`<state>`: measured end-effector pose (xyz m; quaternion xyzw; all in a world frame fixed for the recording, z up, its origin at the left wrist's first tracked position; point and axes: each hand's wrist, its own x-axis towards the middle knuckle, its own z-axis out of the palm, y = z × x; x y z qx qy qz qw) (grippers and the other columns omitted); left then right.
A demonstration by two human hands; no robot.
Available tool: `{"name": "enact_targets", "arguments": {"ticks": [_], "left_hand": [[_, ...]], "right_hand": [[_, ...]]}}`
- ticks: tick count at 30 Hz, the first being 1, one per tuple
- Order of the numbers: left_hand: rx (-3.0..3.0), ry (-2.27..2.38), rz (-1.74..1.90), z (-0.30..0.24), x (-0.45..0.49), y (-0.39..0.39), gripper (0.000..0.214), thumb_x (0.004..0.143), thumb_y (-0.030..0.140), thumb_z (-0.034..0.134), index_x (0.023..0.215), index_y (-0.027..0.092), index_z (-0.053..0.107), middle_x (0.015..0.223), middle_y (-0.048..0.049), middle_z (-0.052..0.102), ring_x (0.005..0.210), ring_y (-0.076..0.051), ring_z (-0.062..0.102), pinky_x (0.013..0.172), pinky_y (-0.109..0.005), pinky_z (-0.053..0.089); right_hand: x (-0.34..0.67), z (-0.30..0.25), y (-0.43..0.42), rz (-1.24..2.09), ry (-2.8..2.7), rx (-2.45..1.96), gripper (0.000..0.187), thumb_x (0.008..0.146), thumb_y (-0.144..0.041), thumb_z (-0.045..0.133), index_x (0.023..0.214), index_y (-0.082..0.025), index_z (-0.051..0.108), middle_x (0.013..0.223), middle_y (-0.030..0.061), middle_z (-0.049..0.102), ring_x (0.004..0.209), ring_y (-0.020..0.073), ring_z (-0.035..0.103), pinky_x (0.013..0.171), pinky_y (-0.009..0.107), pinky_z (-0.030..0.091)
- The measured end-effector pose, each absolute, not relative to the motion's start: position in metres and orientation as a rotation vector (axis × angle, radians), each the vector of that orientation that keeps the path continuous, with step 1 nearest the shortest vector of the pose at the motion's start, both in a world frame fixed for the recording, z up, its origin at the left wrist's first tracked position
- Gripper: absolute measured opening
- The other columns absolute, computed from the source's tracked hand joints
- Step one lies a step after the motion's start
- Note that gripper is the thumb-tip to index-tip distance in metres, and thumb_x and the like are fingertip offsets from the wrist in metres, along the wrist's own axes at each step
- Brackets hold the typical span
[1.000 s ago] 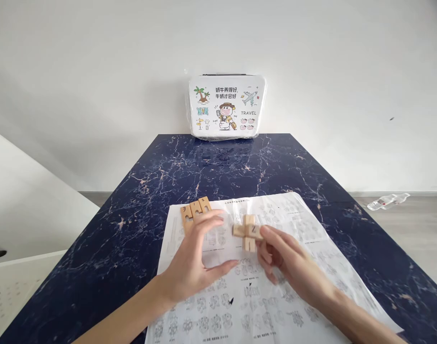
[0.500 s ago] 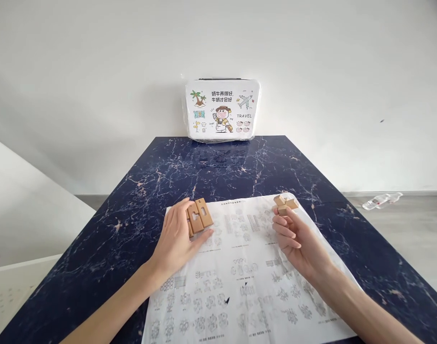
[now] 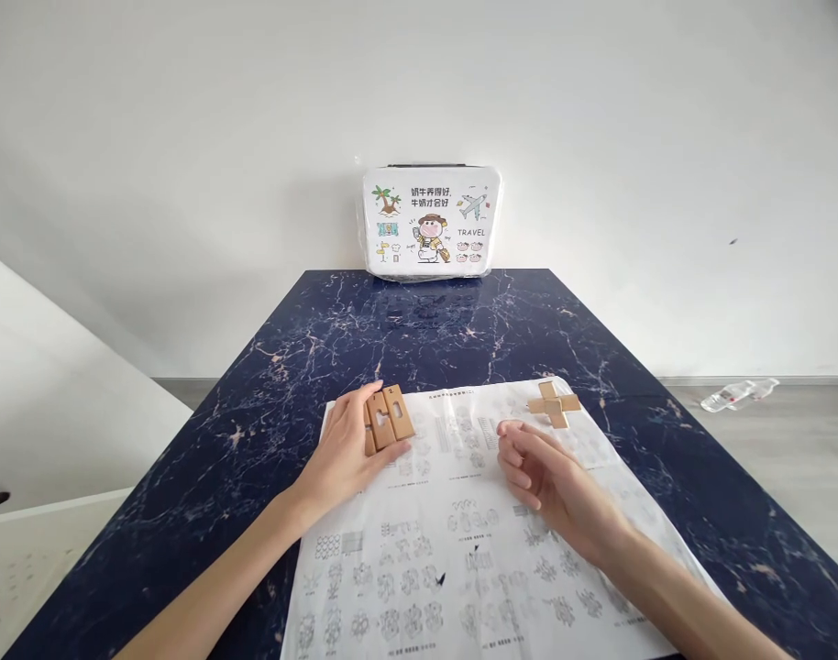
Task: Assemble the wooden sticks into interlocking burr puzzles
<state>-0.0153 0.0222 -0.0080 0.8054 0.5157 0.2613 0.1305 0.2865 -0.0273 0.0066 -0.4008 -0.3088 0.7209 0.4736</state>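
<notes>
Between the left hand [image 3: 350, 445] and the right hand [image 3: 556, 481], a lane is running from near to far over the sheet [image 3: 446, 513]. The left hand is barring the left and near sides of the blocks [image 3: 390, 418], while their right side is lying exposed. The right hand is obstructing the near-left way to the cross [image 3: 555, 404]; room is remaining on its far and right sides. Farther on, bare bench [image 3: 419, 353] is stretching toward the box [image 3: 433, 220], which is standing at the far edge.
</notes>
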Motion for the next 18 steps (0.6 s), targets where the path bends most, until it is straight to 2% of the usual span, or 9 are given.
{"name": "enact_targets", "arguments": {"ticks": [3,9,14,18], "left_hand": [[2.382,1.464,0.715,-0.0054,-0.0139,0.0261,0.081,0.094,0.066,0.073,0.154,0.029,0.034,0.157,-0.0174,0.051,0.146,-0.044,0.047,0.114,-0.068,0.045],[2.36,1.456,0.759,-0.0073,-0.0096,0.0248,0.072,0.093,0.061,0.078,0.149,0.031,0.044,0.144,-0.0136,0.06,0.136,-0.039,0.053,0.106,-0.061,0.053],[2.385,1.394,0.812,-0.0111,-0.0099,0.0226,0.073,0.095,0.054,0.079,0.153,0.033,0.04,0.144,-0.014,0.06,0.139,-0.041,0.05,0.108,-0.064,0.052],[2.392,1.337,0.8,-0.0101,-0.0062,0.0182,0.077,0.096,0.054,0.077,0.157,0.036,0.034,0.15,-0.0141,0.054,0.143,-0.041,0.047,0.11,-0.065,0.053]], "right_hand": [[0.2854,0.0106,-0.03,1.76,-0.884,-1.018,0.037,0.095,-0.055,0.079,0.092,-0.022,0.063,0.074,-0.0038,0.048,0.057,0.0111,0.037,0.05,0.024,0.041],[0.2831,0.0161,-0.0343,1.758,-1.11,-1.068,0.043,0.097,-0.062,0.073,0.088,-0.022,0.06,0.076,-0.0032,0.051,0.059,0.0119,0.043,0.059,0.029,0.043],[0.2823,0.0139,-0.0359,1.738,-1.243,-1.096,0.042,0.099,-0.064,0.069,0.095,-0.022,0.063,0.075,-0.0021,0.053,0.062,0.0144,0.047,0.062,0.03,0.044],[0.282,0.0133,-0.0367,1.736,-1.278,-1.097,0.04,0.101,-0.061,0.068,0.096,-0.022,0.063,0.073,-0.0021,0.054,0.062,0.0143,0.048,0.063,0.03,0.044]]}}
